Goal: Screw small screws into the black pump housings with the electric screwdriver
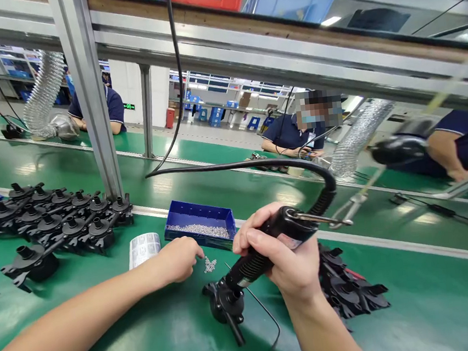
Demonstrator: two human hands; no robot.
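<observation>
My right hand (pixel 284 248) is wrapped round a black electric screwdriver (pixel 253 264) that slants down to the left. The tool's lower end meets a black plastic housing (pixel 225 303) with a tubular stem, lying on the green bench. Left of it, my left hand (pixel 183 259) has its fingers curled, the fingertips right beside a small pile of silvery metal pieces (pixel 210 264). Those pieces are too small to name, and anything between the fingertips is hidden. A blue bin (pixel 198 215) just behind holds many more of them. A roll of printed labels (pixel 144 247) stands beside my left wrist.
Rows of black housings (pixel 47 215) fill the bench at left; more black parts (pixel 348 286) lie at right. A thick black cable (pixel 237 165) runs from the screwdriver. A metal post (pixel 90 101) and an overhead shelf (pixel 247 53) frame the bench. People sit opposite.
</observation>
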